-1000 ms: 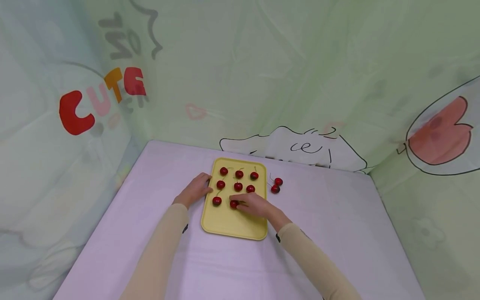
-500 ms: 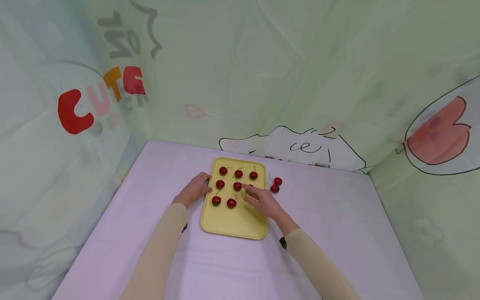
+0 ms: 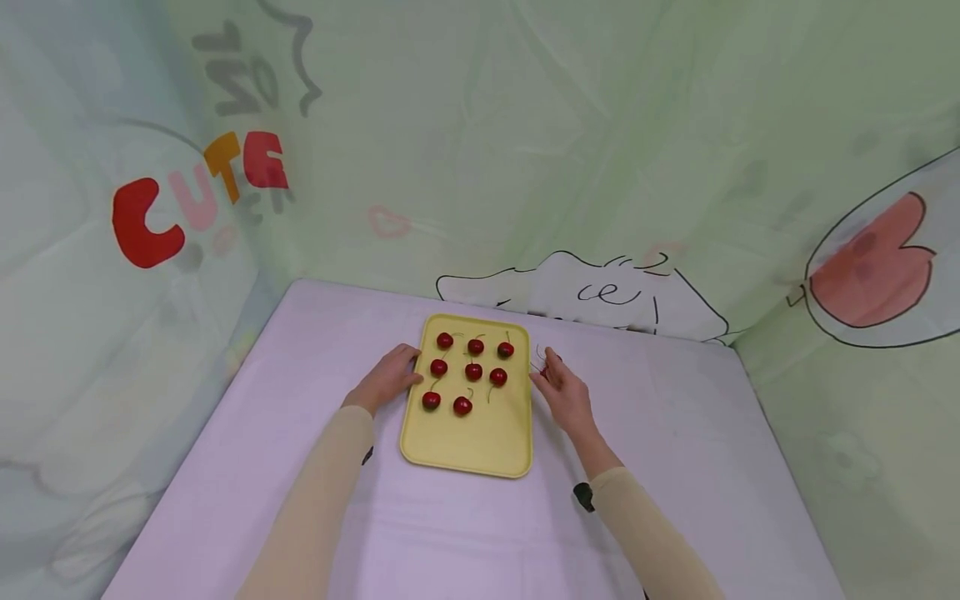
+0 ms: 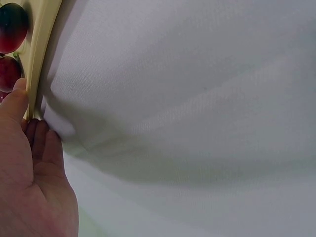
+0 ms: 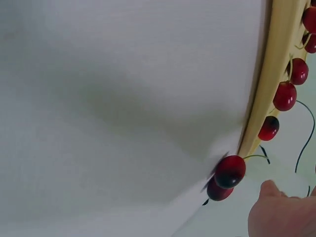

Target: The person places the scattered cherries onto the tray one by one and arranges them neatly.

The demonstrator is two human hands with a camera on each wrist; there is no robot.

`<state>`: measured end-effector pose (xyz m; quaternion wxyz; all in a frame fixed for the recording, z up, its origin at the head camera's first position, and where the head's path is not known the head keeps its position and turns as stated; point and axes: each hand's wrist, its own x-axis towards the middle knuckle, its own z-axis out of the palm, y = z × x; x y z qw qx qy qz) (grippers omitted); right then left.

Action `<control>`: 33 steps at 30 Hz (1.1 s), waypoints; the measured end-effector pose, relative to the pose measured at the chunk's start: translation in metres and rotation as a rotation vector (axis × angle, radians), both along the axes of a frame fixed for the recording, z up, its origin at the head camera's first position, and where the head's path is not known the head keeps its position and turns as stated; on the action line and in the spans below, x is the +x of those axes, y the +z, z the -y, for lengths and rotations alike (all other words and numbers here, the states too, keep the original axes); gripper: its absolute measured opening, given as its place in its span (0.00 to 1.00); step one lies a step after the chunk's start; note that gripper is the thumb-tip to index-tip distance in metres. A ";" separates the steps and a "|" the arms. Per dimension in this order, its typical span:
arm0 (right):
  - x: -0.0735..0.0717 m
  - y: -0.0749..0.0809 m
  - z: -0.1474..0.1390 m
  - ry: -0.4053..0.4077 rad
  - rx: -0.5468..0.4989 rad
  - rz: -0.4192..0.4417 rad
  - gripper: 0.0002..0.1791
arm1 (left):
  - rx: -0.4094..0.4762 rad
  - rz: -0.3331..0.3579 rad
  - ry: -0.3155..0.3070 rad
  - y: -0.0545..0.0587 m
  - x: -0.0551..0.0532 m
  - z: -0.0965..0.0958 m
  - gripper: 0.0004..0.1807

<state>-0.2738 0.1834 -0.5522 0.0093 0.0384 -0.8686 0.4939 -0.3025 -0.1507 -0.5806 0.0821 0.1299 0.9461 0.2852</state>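
The yellow tray (image 3: 468, 442) lies on the cloth-covered table with several red cherries (image 3: 474, 372) spaced out in it, their stems showing. At its left edge my left hand (image 3: 385, 380) pinches the rim; in the left wrist view the thumb lies over the rim and the fingers are outside it. Beyond the tray's right edge, my right hand (image 3: 567, 402) reaches over two loose cherries, mostly covered in the head view. The right wrist view shows the nearer loose cherry (image 5: 230, 172) apart from the thumb (image 5: 281, 215), with the other cherry (image 5: 220, 190) just behind it.
A pale lilac cloth (image 3: 660, 467) covers the table. Hanging printed fabric (image 3: 480, 167) walls it in at the back and both sides, close behind the tray's far end. The tray's front part (image 3: 450, 450) holds no cherries.
My right hand has let go of a cherry in the tray's front row, lifted off and moved right, past the tray edge to the two loose cherries. The left hand has stayed.
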 end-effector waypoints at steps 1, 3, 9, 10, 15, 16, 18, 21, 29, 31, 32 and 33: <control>0.000 -0.001 -0.002 -0.032 0.002 0.006 0.37 | -0.001 0.003 0.001 0.000 0.000 0.000 0.28; -0.001 -0.005 -0.006 -0.089 -0.002 0.028 0.37 | -0.003 0.001 0.000 0.000 0.000 0.000 0.28; -0.008 -0.020 -0.014 -0.213 0.028 0.092 0.39 | -0.004 0.015 -0.001 0.003 0.002 0.000 0.28; -0.009 -0.023 -0.014 -0.224 0.036 0.098 0.39 | -0.002 0.018 -0.001 0.004 0.002 0.000 0.28; -0.018 -0.036 -0.012 -0.251 0.087 0.148 0.40 | 0.002 0.024 0.005 0.009 0.004 0.000 0.28; -0.019 -0.037 -0.011 -0.252 0.098 0.153 0.40 | 0.001 0.027 0.006 0.009 0.004 -0.001 0.28; -0.021 -0.040 -0.010 -0.255 0.118 0.157 0.40 | 0.001 0.035 0.007 0.009 0.003 -0.001 0.29; -0.024 -0.042 -0.008 -0.253 0.142 0.135 0.39 | -0.001 0.035 0.006 0.007 0.002 -0.002 0.29; -0.028 -0.045 -0.007 -0.231 0.215 0.042 0.34 | -0.010 0.025 0.006 0.007 0.002 -0.001 0.29; -0.028 -0.045 -0.007 -0.228 0.225 0.027 0.33 | -0.007 0.030 0.009 0.006 0.002 -0.001 0.29; -0.028 -0.045 -0.007 -0.225 0.224 0.026 0.32 | -0.006 0.034 0.011 0.006 0.002 -0.001 0.29; -0.027 -0.044 -0.007 -0.223 0.220 0.029 0.31 | -0.005 0.039 0.014 0.006 0.002 -0.001 0.29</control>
